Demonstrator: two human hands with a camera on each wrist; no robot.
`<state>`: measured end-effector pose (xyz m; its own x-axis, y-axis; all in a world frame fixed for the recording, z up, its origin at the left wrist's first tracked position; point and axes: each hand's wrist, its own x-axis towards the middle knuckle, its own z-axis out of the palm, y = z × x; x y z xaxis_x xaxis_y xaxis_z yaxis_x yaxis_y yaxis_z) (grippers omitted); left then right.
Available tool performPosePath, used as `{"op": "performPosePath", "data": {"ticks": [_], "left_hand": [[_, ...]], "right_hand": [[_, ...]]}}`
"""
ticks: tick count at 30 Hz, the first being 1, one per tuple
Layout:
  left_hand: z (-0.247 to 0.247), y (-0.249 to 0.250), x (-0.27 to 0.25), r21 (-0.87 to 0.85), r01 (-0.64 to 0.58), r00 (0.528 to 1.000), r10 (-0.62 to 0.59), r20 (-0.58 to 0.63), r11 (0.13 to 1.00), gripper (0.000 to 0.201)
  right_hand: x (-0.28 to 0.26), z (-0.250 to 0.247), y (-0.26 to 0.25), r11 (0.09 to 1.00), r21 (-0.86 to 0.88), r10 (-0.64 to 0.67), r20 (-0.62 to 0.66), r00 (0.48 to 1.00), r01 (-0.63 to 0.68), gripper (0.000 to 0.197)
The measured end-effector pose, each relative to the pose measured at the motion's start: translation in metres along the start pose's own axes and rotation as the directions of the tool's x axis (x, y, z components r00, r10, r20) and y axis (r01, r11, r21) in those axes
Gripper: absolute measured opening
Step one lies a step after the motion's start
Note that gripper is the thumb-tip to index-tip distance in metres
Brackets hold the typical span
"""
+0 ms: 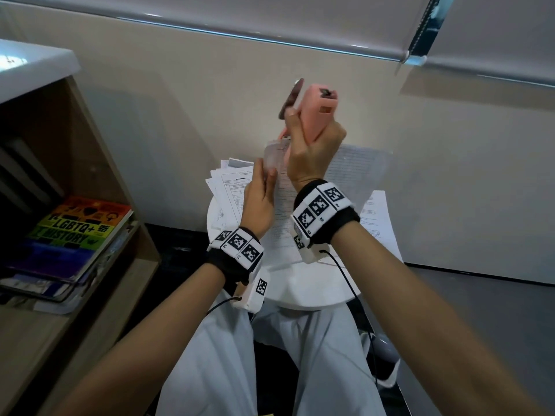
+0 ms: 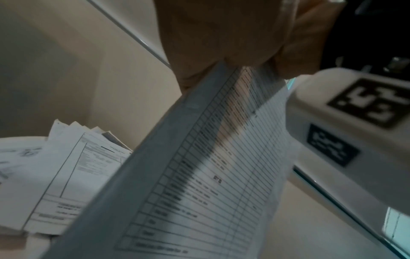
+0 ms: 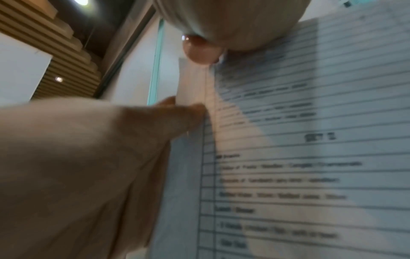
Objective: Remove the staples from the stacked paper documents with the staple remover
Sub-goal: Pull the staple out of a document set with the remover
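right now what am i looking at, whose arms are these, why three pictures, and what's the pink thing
No machine here: a person works with bare hands. The big picture comes from a camera on their head; the other two come from cameras at the checkered bands on each wrist. The left hand pinches a printed document near its top corner. The right hand grips a pink staple remover, its lower end at that corner. More papers lie on the small round white table.
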<state>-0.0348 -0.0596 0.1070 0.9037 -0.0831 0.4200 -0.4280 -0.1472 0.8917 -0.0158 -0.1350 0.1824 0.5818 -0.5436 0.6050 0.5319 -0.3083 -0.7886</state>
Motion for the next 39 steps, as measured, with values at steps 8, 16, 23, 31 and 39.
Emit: {"op": "performPosePath", "data": {"ticks": [8,16,23,31,39], "left_hand": [[-0.012,-0.017,0.027,-0.022,0.099,0.989,-0.101,-0.110,0.995,0.029],[0.033,-0.061,0.018,0.031,0.291,0.954,-0.292,0.072,0.956,0.017],[0.007,-0.130,0.012,0.589,0.626,0.742,-0.623,-0.249,0.511,0.064],[0.014,-0.142,0.019,0.656,0.674,0.677,-0.641,-0.363,0.341,0.074],[0.021,-0.132,0.024,0.583,0.751,0.598,-0.694,-0.402,0.310,0.079]], "right_hand": [[0.013,-0.129,0.028,0.964,0.145,0.214,0.066,0.975,-0.222,0.083],[-0.032,-0.198,0.079,0.581,-0.381,0.813,0.233,0.534,-0.719,0.017],[0.020,-0.227,0.165,0.437,-0.521,0.843,-0.047,0.536,-0.733,0.015],[0.028,-0.214,0.226,0.230,-0.839,0.809,-0.117,0.577,-0.493,0.033],[-0.025,-0.188,0.177,0.414,-0.875,0.792,0.210,0.573,-0.252,0.026]]}}
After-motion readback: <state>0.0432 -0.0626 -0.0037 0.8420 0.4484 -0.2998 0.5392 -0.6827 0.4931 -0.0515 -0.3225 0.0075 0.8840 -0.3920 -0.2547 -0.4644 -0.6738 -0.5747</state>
